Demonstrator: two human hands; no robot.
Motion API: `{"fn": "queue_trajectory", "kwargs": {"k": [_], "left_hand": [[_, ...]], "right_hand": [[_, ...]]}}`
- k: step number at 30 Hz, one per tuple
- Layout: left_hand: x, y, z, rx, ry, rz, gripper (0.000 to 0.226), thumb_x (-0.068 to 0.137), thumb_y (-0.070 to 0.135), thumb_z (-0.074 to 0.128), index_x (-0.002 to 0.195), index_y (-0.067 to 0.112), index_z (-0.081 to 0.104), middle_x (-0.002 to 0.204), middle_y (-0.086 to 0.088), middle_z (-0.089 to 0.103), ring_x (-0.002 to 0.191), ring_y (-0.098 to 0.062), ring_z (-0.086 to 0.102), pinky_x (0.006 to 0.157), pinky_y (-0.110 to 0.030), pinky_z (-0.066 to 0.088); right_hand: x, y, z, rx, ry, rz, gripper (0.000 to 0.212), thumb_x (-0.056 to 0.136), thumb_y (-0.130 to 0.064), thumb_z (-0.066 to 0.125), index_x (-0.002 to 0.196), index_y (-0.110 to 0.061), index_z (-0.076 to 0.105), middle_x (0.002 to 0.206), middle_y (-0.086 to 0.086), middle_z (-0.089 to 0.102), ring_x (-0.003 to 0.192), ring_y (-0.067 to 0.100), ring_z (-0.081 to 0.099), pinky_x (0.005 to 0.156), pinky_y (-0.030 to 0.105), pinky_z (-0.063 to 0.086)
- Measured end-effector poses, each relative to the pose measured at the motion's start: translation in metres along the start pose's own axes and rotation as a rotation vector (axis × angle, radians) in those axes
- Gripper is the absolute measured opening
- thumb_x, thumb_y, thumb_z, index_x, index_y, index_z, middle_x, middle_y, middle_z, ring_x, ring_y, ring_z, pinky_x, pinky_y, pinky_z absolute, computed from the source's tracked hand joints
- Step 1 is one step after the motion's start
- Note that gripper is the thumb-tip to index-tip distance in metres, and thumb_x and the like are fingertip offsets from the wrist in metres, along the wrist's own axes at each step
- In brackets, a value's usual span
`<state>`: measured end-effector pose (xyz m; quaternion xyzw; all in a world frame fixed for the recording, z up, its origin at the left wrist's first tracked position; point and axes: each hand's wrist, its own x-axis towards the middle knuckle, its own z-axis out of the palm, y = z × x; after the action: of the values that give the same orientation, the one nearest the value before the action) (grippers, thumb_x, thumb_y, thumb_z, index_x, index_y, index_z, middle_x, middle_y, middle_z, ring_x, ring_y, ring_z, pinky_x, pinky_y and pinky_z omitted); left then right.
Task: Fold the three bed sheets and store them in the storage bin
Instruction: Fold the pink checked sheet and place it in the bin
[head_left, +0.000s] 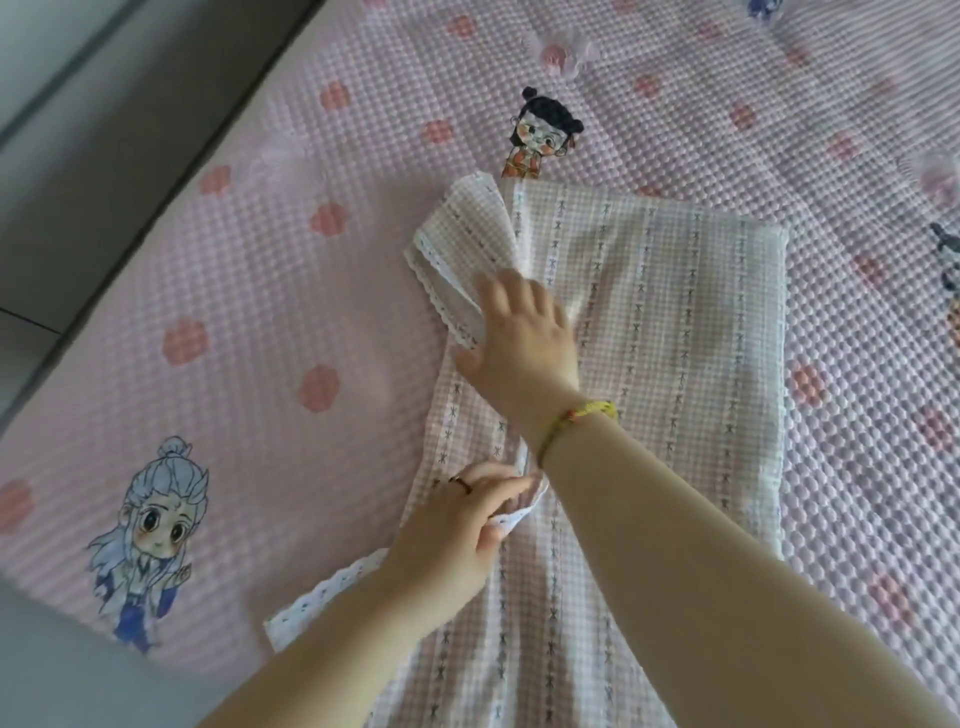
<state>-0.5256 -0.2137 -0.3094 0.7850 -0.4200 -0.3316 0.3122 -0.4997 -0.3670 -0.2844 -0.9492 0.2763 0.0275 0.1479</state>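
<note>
Pink bubbled bedspread (260, 291) surrounds my checked sheet (675, 322), with a dark-haired cartoon figure (543, 132) just past its far edge and a pale-haired one (150, 540) to its left. The sheet lies on the bed in a long folded strip. My right hand (524, 343) presses flat on it, fingers spread, beside a turned-up flap (462, 249). My left hand (447, 535) pinches the lace edge (511, 517). Grey floor (78, 156) borders the bed's left side.
</note>
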Motion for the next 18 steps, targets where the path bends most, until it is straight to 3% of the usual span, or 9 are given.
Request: {"fn": "queue_trajectory", "kwargs": {"k": [2,5,8,10,11,13,16,18], "left_hand": [[-0.021,-0.001,-0.006,0.135,0.105,-0.090,0.042,0.081,0.031,0.057,0.120,0.039,0.043,0.114,0.019,0.057,0.092,0.001,0.059,0.070,-0.008,0.040],[-0.043,0.003,-0.013,0.351,-0.046,-0.311,0.041,0.084,0.052,0.052,0.119,0.034,0.042,0.109,0.007,0.062,0.100,-0.009,0.060,0.070,-0.018,0.039],[-0.050,0.011,-0.025,0.480,-0.089,-0.298,0.034,0.073,0.057,0.063,0.092,0.031,0.053,0.072,0.006,0.060,0.086,-0.005,0.064,0.044,-0.008,0.018],[-0.053,0.018,-0.027,0.429,-0.131,-0.333,0.025,0.083,0.053,0.052,0.086,0.031,0.042,0.077,0.006,0.054,0.101,-0.009,0.059,0.053,-0.009,0.028],[-0.055,0.020,-0.022,0.395,-0.194,-0.357,0.020,0.087,0.051,0.046,0.089,0.032,0.040,0.092,0.006,0.058,0.109,-0.011,0.056,0.066,-0.017,0.038],[-0.053,0.026,-0.014,0.337,-0.277,-0.370,0.024,0.090,0.049,0.043,0.107,0.033,0.041,0.116,0.008,0.058,0.114,-0.012,0.053,0.081,-0.023,0.038],[-0.054,0.032,0.005,0.252,-0.425,-0.306,0.037,0.090,0.039,0.048,0.126,0.032,0.039,0.126,0.005,0.055,0.117,-0.015,0.051,0.085,-0.024,0.038],[-0.058,0.031,0.016,0.215,-0.463,-0.292,0.048,0.090,0.034,0.049,0.135,0.032,0.032,0.128,0.002,0.054,0.119,-0.015,0.050,0.095,-0.025,0.039]], "right_hand": [[0.019,-0.010,0.015,-0.149,-0.061,0.006,0.067,0.092,-0.032,0.048,0.146,-0.018,0.010,0.148,0.007,0.020,0.134,0.027,0.024,0.102,0.042,0.033],[0.039,-0.010,0.020,-0.224,-0.103,0.066,0.052,0.093,-0.011,0.044,0.140,-0.009,0.023,0.140,0.011,0.032,0.125,0.030,0.037,0.083,0.038,0.044],[0.051,0.003,-0.003,0.027,-0.029,0.093,0.028,0.093,-0.007,0.040,0.120,-0.004,0.046,0.119,0.012,0.053,0.106,0.030,0.053,0.071,0.034,0.039],[0.056,0.023,-0.017,0.387,0.124,0.231,0.020,0.093,-0.015,0.043,0.108,-0.006,0.052,0.094,0.009,0.059,0.085,0.023,0.054,0.062,0.026,0.035],[0.055,0.036,-0.022,0.585,0.217,0.354,0.015,0.092,-0.015,0.044,0.103,-0.010,0.053,0.081,0.003,0.056,0.080,0.018,0.051,0.058,0.024,0.035],[0.048,0.064,-0.023,0.873,0.336,0.622,0.008,0.090,-0.012,0.047,0.097,-0.016,0.048,0.070,-0.006,0.048,0.078,0.015,0.049,0.059,0.020,0.036],[0.026,0.087,-0.015,1.038,0.193,0.840,0.002,0.091,-0.017,0.050,0.090,-0.016,0.051,0.073,-0.002,0.051,0.069,0.017,0.050,0.057,0.021,0.043],[0.019,0.089,-0.014,1.064,0.153,0.860,0.020,0.092,-0.022,0.052,0.074,-0.019,0.045,0.064,-0.001,0.045,0.055,0.016,0.044,0.044,0.017,0.039]]}}
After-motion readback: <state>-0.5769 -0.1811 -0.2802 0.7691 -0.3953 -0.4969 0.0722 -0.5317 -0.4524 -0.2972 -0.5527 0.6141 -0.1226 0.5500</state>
